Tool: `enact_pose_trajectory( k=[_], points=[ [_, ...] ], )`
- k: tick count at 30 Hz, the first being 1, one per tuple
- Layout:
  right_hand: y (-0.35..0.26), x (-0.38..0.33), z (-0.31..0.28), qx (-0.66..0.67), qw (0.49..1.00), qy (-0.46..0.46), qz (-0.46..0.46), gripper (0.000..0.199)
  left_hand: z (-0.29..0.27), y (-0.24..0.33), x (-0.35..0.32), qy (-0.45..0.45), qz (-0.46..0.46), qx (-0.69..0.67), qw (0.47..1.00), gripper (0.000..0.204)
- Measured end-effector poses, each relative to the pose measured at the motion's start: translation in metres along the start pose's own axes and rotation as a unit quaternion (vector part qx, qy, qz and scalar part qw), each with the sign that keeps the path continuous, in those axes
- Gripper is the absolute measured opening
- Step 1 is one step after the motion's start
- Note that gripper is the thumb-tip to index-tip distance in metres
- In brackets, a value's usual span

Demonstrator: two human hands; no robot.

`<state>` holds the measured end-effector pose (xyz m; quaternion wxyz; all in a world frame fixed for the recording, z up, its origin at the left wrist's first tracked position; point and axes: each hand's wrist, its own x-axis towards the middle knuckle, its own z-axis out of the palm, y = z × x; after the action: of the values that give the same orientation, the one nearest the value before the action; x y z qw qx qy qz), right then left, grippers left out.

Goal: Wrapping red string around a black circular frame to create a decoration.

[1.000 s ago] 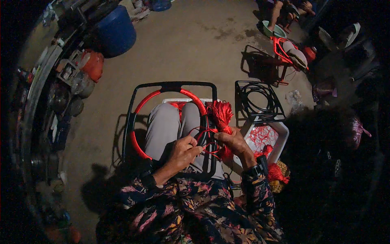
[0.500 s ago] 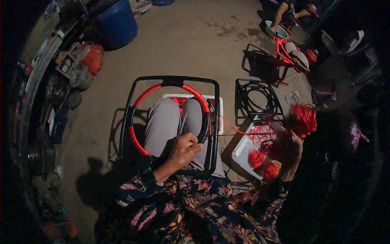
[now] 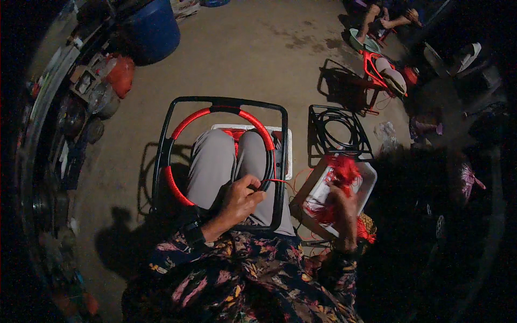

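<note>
Across my knees rests a black metal frame (image 3: 284, 161) with a ring (image 3: 176, 126) inside it. Glossy red cord (image 3: 256, 123) is wound round parts of the ring; bare black stretches lie between. My left hand (image 3: 237, 202) pinches at the ring's bare lower right side, where a thin red strand (image 3: 279, 181) runs off to the right. Blurred by motion, my right hand (image 3: 344, 207) is closed on a loose bundle of red cord (image 3: 344, 171) above a white tray (image 3: 368, 180). More red cord lies in the tray, partly hidden by my hand and forearm.
Beyond the tray lie black metal frames (image 3: 339, 132). A red-framed seat (image 3: 371, 70) stands farther off, near a person's bare legs (image 3: 371, 21) and a pale green basin (image 3: 362, 40). At far left are a blue tub (image 3: 153, 32) and an orange-red bag (image 3: 121, 75).
My right hand has swung inward to the left with the cord bundle, from beyond the tray to above it. The strand, taut before, now sags. My left hand stays at the ring.
</note>
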<state>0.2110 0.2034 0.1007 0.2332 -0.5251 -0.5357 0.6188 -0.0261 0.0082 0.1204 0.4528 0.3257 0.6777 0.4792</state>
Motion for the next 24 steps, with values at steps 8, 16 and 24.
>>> enact_pose_trajectory(
  k=[8,16,24],
  points=[
    [-0.031,-0.028,0.1,-0.004,0.982,-0.185,0.026,0.017,0.001,-0.004,0.002,0.003,-0.014,-0.062,0.998,0.036],
    [-0.073,-0.046,0.093,0.043,0.969,-0.242,0.01,0.018,0.0,-0.014,0.009,-0.01,-0.089,-0.141,0.986,0.02],
    [-0.053,-0.05,0.083,0.146,0.951,-0.269,0.031,0.017,-0.005,-0.029,0.014,-0.044,-0.127,-0.231,0.964,0.02]
  ],
)
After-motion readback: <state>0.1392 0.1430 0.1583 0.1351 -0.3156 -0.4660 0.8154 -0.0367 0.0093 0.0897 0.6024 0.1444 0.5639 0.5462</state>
